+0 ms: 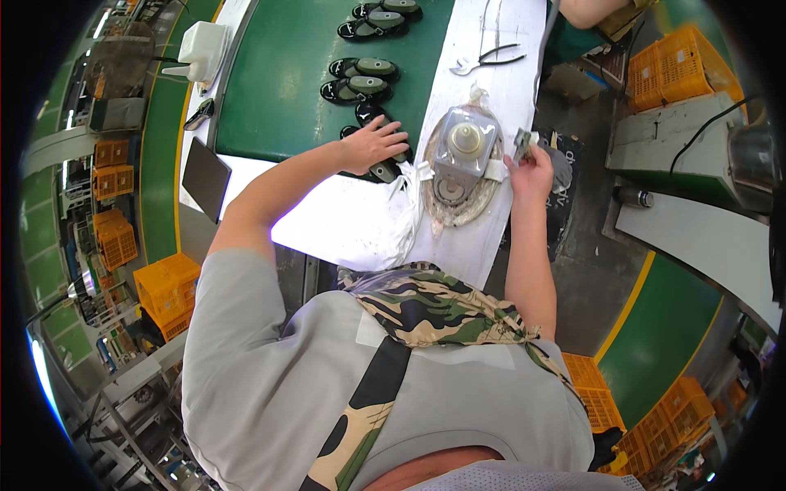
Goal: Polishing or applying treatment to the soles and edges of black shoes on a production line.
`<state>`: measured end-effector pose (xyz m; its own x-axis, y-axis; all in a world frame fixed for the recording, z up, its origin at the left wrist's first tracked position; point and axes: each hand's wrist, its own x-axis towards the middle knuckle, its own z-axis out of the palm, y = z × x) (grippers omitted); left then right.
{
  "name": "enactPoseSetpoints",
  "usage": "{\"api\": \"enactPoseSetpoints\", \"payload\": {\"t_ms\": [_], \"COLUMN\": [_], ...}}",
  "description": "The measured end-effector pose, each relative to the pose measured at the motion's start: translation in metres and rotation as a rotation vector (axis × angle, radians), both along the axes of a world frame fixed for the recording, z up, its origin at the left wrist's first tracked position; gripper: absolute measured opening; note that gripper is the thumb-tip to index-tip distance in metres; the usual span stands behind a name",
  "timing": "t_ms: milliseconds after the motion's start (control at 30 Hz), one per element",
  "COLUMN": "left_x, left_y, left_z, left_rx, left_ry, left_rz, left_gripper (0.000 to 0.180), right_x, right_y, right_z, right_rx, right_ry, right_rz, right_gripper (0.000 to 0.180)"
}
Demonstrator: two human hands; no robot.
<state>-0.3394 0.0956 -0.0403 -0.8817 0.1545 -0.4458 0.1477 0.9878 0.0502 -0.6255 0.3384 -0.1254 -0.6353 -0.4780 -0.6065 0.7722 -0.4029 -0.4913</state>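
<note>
Shoes ride the green conveyor belt (278,90) in pairs, dark with olive insoles, strung out from the near edge toward 12 o'clock. The left hand (370,143) lies flat, fingers spread, on top of the nearest pair of shoes (385,168) at the belt's near edge; it presses or steadies rather than closes, and I cannot tell whether any finger curls under a sole. That pair's long axis runs roughly from 10 o'clock to 4 o'clock, slanting toward the white work table (344,221), so the shoes sit directly under the palm and just at 9 o'clock of the glue pot (463,151), a clear lidded tub standing on a stained, crusted board. The right hand (530,168) is on the far side of that pot, at its 3 o'clock, with the fingers pinched shut on a small grey object (521,144), too small to name with confidence. The left hand is plainly the nearer to the shoes; the right is apart from them, with the pot between. The next pair of shoes (360,78) lies further up the belt at 12 o'clock, untouched. Pliers (491,59) rest on the table beyond the pot. Yellow crates (679,65) stand at 2 o'clock.
</note>
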Motion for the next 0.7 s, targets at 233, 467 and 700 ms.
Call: {"api": "enactPoseSetpoints", "payload": {"t_ms": [233, 467, 700], "left_x": [0.003, 0.028, 0.024], "left_y": [-0.017, -0.023, -0.079], "left_z": [-0.019, -0.020, -0.031], "left_rx": [0.048, -0.098, 0.049], "left_ry": [-0.085, 0.074, 0.070], "left_rz": [0.125, 0.104, 0.097], "left_gripper": [0.070, 0.080, 0.087], "right_x": [0.025, 0.074, 0.139], "right_y": [0.044, 0.085, 0.104], "right_z": [0.035, 0.051, 0.049], "right_rx": [0.013, 0.006, 0.045], "right_ry": [0.003, 0.091, 0.025], "right_rz": [-0.090, -0.221, -0.319], "right_gripper": [0.008, 0.009, 0.011]}}
